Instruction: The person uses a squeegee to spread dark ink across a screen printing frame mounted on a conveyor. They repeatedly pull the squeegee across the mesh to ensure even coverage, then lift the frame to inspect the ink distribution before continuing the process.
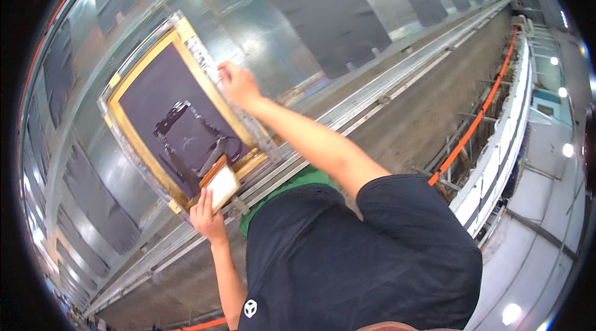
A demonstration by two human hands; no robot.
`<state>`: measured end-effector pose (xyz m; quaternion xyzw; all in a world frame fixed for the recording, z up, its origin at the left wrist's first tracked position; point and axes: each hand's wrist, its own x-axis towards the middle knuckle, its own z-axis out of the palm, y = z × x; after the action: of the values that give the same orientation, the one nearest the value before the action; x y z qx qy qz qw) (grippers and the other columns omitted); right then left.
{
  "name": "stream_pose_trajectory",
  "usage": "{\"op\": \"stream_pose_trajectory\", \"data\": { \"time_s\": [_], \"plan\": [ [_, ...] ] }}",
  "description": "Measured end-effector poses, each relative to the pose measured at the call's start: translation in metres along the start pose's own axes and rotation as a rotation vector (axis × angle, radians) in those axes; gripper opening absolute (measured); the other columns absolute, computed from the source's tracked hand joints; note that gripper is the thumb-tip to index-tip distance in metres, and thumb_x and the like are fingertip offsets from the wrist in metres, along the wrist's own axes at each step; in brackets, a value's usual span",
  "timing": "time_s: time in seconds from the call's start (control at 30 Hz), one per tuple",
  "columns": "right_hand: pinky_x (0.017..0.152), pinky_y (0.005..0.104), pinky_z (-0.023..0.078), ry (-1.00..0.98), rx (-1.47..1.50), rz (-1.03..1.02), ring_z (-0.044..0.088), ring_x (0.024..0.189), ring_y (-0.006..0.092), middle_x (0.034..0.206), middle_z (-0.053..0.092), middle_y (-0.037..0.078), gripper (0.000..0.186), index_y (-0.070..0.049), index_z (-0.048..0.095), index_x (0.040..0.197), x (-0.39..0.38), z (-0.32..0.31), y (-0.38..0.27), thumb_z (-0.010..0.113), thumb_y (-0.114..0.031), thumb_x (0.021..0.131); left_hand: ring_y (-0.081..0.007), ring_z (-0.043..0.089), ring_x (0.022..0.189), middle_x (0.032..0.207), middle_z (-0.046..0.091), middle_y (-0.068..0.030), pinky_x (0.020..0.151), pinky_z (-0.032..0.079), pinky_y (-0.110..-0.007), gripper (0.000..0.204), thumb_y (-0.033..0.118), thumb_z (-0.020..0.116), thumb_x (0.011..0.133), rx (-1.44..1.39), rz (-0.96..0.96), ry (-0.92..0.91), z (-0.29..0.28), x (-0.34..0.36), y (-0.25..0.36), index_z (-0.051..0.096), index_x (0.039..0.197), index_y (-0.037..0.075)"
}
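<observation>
A screen printing frame (197, 61) with a yellow-taped border lies on the long metal table, tilted in my view. Its dark mesh (162, 86) carries smears of glossy black ink (172, 119). At the frame's near end, my left hand (208, 218) grips a squeegee (222, 187) with a pale, broad handle and an orange-brown edge, which rests over the mesh. My right hand (241, 86) is closed with its fingertips at the frame's right rail. The exact hold of those fingertips is partly hidden.
Dark rectangular sheets (329, 14) lie in a row along the shiny metal table (239, 39). A metal rail (372, 92) borders its near edge. To the right, an orange hose or strip (475, 126) runs beside another long structure with white panels (496, 176).
</observation>
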<state>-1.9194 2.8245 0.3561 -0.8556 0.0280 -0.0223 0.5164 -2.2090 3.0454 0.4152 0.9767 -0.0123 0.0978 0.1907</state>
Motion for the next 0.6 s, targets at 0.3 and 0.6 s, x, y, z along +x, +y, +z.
{"op": "stream_pose_trajectory", "data": {
  "time_s": [0.3, 0.6],
  "plan": [
    [0.102, 0.0438, 0.046, -0.509, -0.391, -0.609, 0.056, 0.118, 0.0309, 0.128, 0.060, 0.008, 0.058, -0.017, 0.064, 0.136, -0.010, -0.031, -0.099, 0.072, -0.048, 0.089, -0.0262, 0.065, 0.092, 0.115, 0.076, 0.0029, 0.086, 0.051, -0.038, 0.047, 0.003, 0.074, 0.069, 0.017, -0.050, -0.078, -0.010, 0.155, -0.060, 0.079, 0.111, 0.024],
    [0.095, 0.0411, 0.048, -0.544, -0.426, -0.673, 0.060, 0.108, 0.0273, 0.117, 0.066, 0.009, 0.042, -0.005, 0.068, 0.115, -0.066, 0.014, -0.071, 0.078, -0.012, 0.075, -0.0224, 0.066, 0.088, 0.106, 0.075, 0.0051, 0.077, 0.051, -0.037, 0.035, 0.004, 0.074, 0.070, 0.056, -0.065, -0.075, 0.021, 0.152, -0.067, 0.079, 0.100, 0.022]
  ]
}}
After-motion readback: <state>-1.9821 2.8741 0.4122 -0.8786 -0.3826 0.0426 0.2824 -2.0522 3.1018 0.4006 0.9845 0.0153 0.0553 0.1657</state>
